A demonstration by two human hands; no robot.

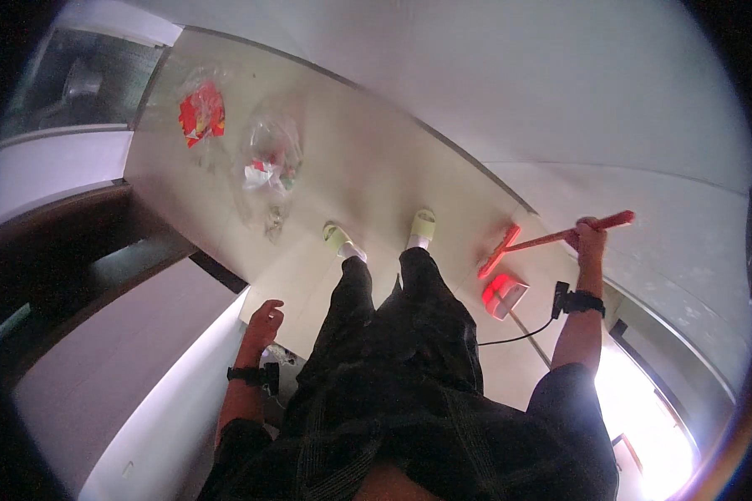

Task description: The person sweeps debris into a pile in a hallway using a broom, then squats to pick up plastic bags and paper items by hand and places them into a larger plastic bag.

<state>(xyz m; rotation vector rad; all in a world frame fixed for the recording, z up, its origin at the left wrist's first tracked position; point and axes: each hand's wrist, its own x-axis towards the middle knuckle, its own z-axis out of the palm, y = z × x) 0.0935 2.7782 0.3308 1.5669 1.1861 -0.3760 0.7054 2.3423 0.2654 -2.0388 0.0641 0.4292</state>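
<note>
My right hand [591,238] is closed around the handle of a red broom [543,240], out to my right. The broom's head rests low on the floor, and the handle's end sticks out past my fist. Just below the broom head, a red and white dustpan [510,294] sits on the floor, its thin stick handle slanting back toward my right side. My left hand [265,324] hangs free at my left, fingers loosely bent and apart, with nothing in it. A dark strap with a small device is on each wrist.
A clear plastic bag with red packaging [202,115] lies on the floor at the far left. Nearer is another crumpled clear bag [271,159]. Small litter [274,221] lies below it. A white wall [593,100] bounds the right; dark furniture [83,250] stands left.
</note>
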